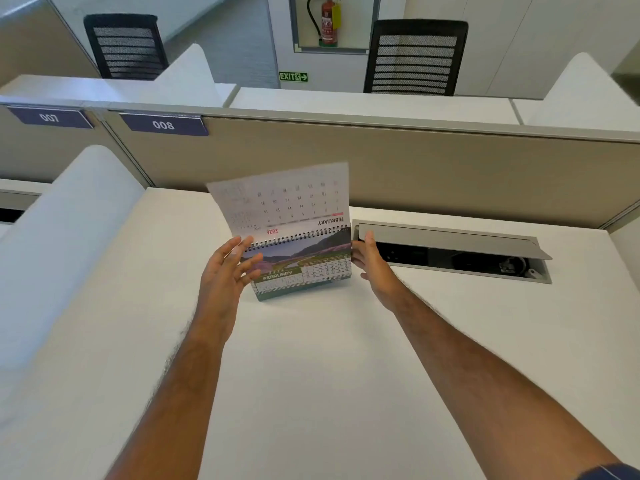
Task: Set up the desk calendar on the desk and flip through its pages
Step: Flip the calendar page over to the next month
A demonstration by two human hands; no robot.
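1. Office cubicles all around, with a white desk (pixel 311 358) up front, a beige divider (pixel 415 168) behind it, and tags 007 (pixel 49 117) and 008 (pixel 163 125) on the left.
2. Left hand (pixel 225 271) is at the calendar's left edge, fingers spread loose, fingertips touching the lower corner of a flipped-up page (pixel 284 199). Can't tell if it's really gripping it.
3. Calendar (pixel 304 268) stands upright mid-desk, showing FEBRUARY. The raised page stands above the spiral binding, its print upside down.
4. Right hand (pixel 370 261) is pressed flat against the calendar's right side, fingers together.
5. Just right of that, an open cable box (pixel 450 258) sits in the desk, lid tilted up.
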